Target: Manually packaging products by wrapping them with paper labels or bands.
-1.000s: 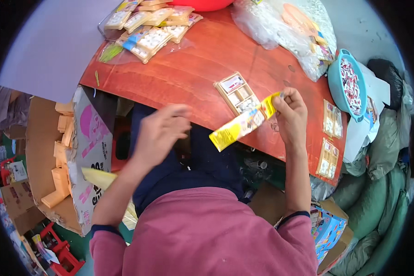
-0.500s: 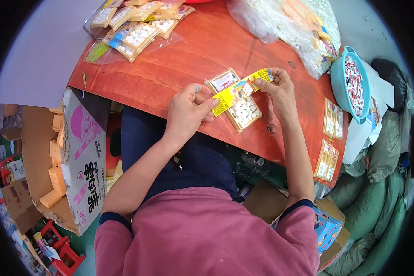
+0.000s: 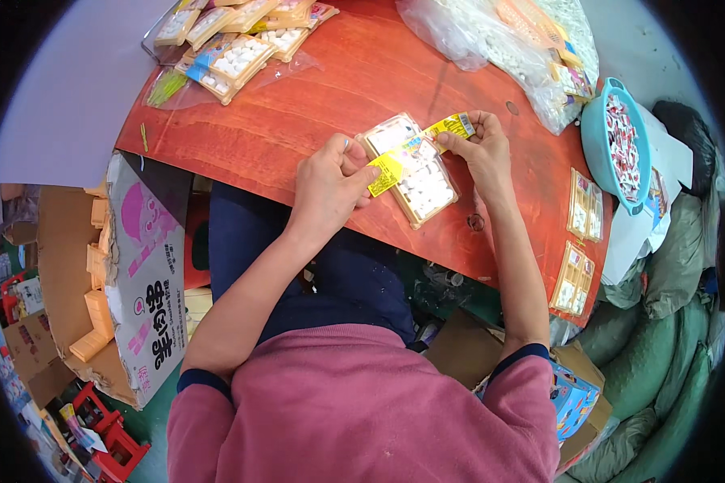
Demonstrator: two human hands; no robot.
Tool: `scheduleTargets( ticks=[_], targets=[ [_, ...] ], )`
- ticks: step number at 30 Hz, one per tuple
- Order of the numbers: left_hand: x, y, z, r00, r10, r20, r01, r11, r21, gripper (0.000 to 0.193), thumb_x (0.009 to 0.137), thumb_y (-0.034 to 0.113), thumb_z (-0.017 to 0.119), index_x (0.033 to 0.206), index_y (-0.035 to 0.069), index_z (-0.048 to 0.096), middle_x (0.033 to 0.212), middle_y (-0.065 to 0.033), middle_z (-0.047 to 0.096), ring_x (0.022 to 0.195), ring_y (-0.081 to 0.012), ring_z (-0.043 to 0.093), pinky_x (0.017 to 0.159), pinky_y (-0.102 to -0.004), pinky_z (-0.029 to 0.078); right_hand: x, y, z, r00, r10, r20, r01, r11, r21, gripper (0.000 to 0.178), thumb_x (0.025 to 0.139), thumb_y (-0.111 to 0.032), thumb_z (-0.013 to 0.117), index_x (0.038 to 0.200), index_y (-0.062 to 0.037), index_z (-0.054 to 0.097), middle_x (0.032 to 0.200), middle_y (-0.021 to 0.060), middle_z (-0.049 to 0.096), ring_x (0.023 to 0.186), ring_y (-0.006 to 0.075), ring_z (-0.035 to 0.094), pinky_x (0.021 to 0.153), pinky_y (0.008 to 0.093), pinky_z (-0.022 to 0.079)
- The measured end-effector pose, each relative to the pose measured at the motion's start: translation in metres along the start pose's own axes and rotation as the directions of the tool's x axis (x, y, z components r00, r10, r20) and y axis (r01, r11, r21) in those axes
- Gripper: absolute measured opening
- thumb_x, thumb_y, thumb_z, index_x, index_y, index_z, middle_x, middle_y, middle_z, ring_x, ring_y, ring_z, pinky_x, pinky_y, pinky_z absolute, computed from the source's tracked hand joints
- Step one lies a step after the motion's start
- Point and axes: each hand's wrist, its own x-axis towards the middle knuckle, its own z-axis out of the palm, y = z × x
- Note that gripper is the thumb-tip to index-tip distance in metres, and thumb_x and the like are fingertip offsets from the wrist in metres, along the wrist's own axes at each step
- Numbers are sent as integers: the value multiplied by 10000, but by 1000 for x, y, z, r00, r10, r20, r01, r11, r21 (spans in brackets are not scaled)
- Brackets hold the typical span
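Observation:
A printed yellow label strip (image 3: 387,174) runs slantwise across the middle of a shallow tan tray (image 3: 425,196) of small white pieces, which lies near the table's front edge. My left hand (image 3: 330,179) pinches the strip's lower left end between thumb and fingers. At the upper right end, my right hand (image 3: 481,150) grips it the same way. Glare blurs the strip's middle, so I cannot tell whether it is pressed onto the tray. The tray's upper compartment shows beyond the strip and its lower one nearer me.
Several packed trays (image 3: 238,63) are piled at the far left of the red table (image 3: 330,97). Two more trays (image 3: 585,208) lie by the right edge, near a blue basin (image 3: 592,141) of small wrapped packets. A clear plastic bag (image 3: 475,40) covers the back right. A cardboard box (image 3: 149,298) stands at left.
Both hands have shifted slightly while keeping hold of the label strip's ends. The strip's right end sits a little higher, and its middle now looks closer to the tray.

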Motion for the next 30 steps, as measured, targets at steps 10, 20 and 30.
scheduleTargets(
  ticks=[10,20,30],
  targets=[
    [-22,-15,-34,981,185,-61,-152,925,349,142,809,75,636,831,-4,520,625,-79,596,541,-100,609,450,-228,483,-34,2,40,963,-267,-20,220,831,-510,390,726,-159,760,973,-14,495,797,116,639,699,167,633,599,301,489],
    [-82,-66,-102,943,64,-328,-49,997,53,122,824,67,639,828,2,535,665,-43,601,581,-83,594,520,-219,475,-82,-26,118,960,-251,128,281,871,-404,359,741,-141,742,982,-30,501,800,91,624,620,137,595,560,272,474],
    [-74,-92,-73,945,-40,-324,-91,921,-379,206,857,159,619,897,-43,613,739,-71,650,678,-98,621,622,-231,494,-88,-29,125,970,-221,100,242,886,-395,366,753,-146,740,1007,-28,504,795,75,622,650,118,604,581,259,482]
  ],
)
